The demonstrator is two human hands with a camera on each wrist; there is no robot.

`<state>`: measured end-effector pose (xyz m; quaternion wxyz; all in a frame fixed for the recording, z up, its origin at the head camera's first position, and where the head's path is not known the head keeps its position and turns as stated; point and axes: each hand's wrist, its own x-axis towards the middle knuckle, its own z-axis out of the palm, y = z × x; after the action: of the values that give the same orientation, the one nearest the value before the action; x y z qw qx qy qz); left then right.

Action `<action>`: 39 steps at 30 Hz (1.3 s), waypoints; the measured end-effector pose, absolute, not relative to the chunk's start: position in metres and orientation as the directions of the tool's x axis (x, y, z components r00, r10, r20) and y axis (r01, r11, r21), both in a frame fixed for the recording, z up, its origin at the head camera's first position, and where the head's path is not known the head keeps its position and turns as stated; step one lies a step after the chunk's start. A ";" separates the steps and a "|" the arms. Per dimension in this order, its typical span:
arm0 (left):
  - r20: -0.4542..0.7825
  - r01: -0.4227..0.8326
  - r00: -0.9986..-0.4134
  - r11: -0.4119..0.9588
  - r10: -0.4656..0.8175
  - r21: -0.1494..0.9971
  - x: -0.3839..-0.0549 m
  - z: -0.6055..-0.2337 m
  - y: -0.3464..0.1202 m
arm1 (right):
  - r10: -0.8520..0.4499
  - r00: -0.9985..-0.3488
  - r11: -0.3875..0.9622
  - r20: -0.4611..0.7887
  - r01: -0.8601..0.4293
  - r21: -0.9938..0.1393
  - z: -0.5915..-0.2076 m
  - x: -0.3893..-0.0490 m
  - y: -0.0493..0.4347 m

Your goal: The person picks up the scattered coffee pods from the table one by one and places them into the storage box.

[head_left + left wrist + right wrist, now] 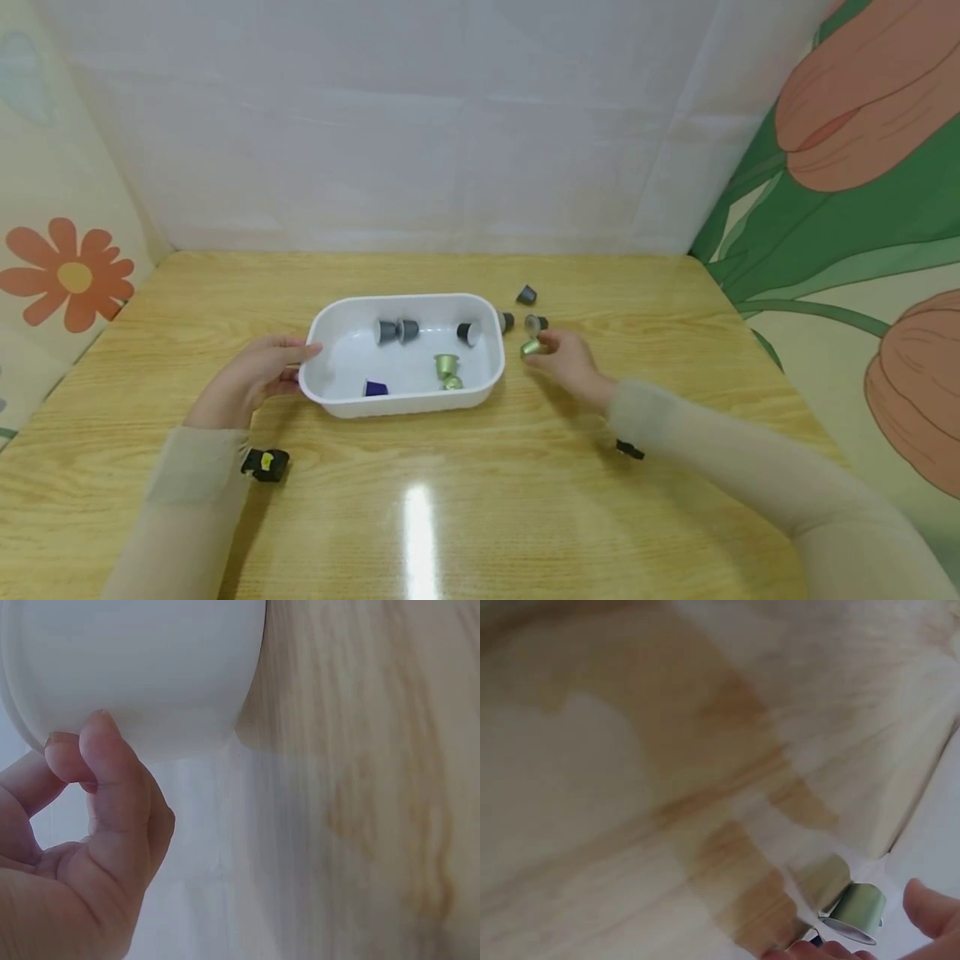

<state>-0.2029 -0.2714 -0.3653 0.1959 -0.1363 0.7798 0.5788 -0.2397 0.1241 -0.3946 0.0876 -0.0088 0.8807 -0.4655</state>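
Note:
My left hand [258, 371] grips the left end of a white tub [405, 405], thumb over the rim and fingers against the outer wall. The left wrist view shows the fingertips on the tub's wall [172, 682]. Beyond the tub's right end, my right hand [572, 367] reaches around a green coffee capsule [531, 348]. In the right wrist view that capsule [860, 907] sits on the table between the thumb [928, 909] and fingers, with a gap on the thumb side. Inside the tub lie grey capsules [386, 332], a black capsule [468, 333], green capsules [446, 365] and a purple capsule [376, 388].
Three dark capsules lie near the tub's right end: one farther back [527, 295], one against the tub [507, 322], one just behind the green one [537, 324]. The wooden table [480, 500] ends at a white backdrop [420, 167], with flowered cloth at both sides.

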 end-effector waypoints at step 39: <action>-0.450 -0.423 -0.892 0.279 0.036 0.862 -0.202 -0.366 -0.272 | -0.090 -0.994 0.682 -0.066 -0.013 -0.731 -0.400 -0.252 0.128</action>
<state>-0.2021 -0.2724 -0.3665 0.1956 -0.1248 0.7755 0.5872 -0.2524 0.1281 -0.3996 0.0480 -0.0281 0.9159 -0.3976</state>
